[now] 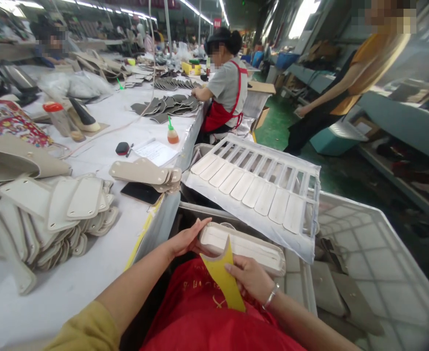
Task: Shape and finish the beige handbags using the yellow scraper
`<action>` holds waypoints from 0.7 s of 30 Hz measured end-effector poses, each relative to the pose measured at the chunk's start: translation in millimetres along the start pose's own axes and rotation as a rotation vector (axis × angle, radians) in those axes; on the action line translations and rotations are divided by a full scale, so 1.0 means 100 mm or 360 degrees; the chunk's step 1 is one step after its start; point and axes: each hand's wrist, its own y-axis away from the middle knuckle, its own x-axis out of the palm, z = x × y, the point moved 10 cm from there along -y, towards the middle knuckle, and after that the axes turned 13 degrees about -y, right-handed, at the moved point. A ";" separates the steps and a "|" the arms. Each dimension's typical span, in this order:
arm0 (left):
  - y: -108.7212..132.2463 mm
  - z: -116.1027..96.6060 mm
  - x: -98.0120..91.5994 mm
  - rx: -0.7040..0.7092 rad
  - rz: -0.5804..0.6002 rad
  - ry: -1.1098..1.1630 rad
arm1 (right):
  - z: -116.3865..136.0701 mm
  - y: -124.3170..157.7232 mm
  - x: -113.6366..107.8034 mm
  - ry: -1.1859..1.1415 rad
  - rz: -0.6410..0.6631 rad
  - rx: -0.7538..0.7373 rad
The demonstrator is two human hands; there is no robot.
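Note:
Low in front of my red apron, my left hand (188,238) grips the left end of a neat stack of pale, round-ended strips (243,246); some of its fingers are hidden behind the stack. My right hand (253,279) is closed on a flat yellow piece (219,275) with a curved notch and pointed corners at its upper end. That yellow piece lies across the near side of the stack. Just beyond, a white slotted rack (251,234) carries a row of similar pale strips (254,192).
Left, the white table (100,297) holds a heap of beige pieces (56,214), a smaller stack (144,173), a phone (141,193) and a glue bottle (172,132). A white crate (390,243) stands right. A co-worker (229,83) sits ahead; another person (353,73) stands right.

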 end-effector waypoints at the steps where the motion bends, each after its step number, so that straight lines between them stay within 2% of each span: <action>1: -0.02 -0.01 0.00 0.0031 -0.0007 0.0040 | -0.04 -0.05 0.06 -0.0072 -0.0007 -0.0004; 6: -0.07 0.00 -0.03 0.0056 -0.0027 0.0138 | -0.25 -0.26 0.29 -0.0500 -0.0096 -0.0026; 10: -0.09 0.01 -0.03 0.0115 0.0003 0.0266 | -0.39 -0.37 0.50 -0.0796 -0.0123 0.0131; 16: -0.14 0.02 -0.06 0.0253 -0.0073 0.0354 | -0.38 -0.46 0.68 -0.0996 -0.0043 0.0288; 21: -0.21 -0.01 -0.13 0.0218 -0.0228 0.0170 | -0.41 -0.52 0.72 -0.1128 -0.0007 0.0312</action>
